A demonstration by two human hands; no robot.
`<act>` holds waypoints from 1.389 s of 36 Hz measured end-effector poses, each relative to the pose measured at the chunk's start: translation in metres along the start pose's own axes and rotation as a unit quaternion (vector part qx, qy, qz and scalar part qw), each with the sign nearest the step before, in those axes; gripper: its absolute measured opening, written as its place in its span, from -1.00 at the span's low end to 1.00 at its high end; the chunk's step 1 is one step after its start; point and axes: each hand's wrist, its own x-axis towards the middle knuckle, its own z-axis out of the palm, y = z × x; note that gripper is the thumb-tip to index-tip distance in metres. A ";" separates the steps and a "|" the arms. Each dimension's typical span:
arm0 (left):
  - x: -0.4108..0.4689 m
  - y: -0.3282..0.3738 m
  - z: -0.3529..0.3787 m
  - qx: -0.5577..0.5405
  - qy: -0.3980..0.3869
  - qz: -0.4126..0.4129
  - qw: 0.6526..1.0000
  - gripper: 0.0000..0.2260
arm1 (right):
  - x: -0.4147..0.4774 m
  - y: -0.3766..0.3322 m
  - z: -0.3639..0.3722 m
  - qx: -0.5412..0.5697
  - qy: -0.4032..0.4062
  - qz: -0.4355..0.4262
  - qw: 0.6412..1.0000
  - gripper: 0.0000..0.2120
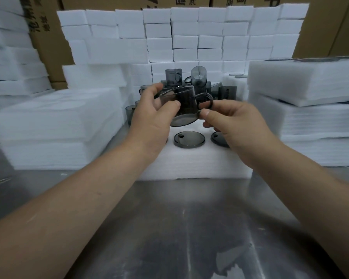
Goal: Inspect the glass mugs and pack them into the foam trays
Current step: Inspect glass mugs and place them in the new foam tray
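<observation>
A smoky grey glass mug (186,105) is held in the air above a white foam tray (197,164) at the table's middle. My left hand (152,115) grips the mug's body, thumb on the front and fingers over the rim. My right hand (232,121) pinches the mug's handle between thumb and forefinger. Two mugs sit sunk in the tray, their grey round tops showing: one in the middle (189,139), one (220,138) partly hidden under my right hand. Behind the held mug stands a cluster of several loose grey mugs (197,79).
Stacks of white foam trays (54,125) rise on the left and on the right (318,117). A wall of white foam blocks (189,35) closes the back, with cardboard boxes (48,43) behind. Bare metal tabletop (179,228) lies in front of the tray.
</observation>
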 end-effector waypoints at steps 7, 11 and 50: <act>0.003 0.000 0.000 0.033 0.014 -0.001 0.999 -0.71 | -0.003 0.000 0.002 0.004 0.002 -0.022 1.000 -0.76; 0.006 -0.004 -0.002 0.094 0.015 -0.005 0.995 -0.54 | -0.003 0.000 0.002 0.005 -0.009 -0.020 1.000 -0.78; 0.060 -0.023 -0.010 0.386 -0.217 -0.049 0.895 -0.60 | 0.007 0.007 0.000 0.036 0.133 0.074 0.988 -0.45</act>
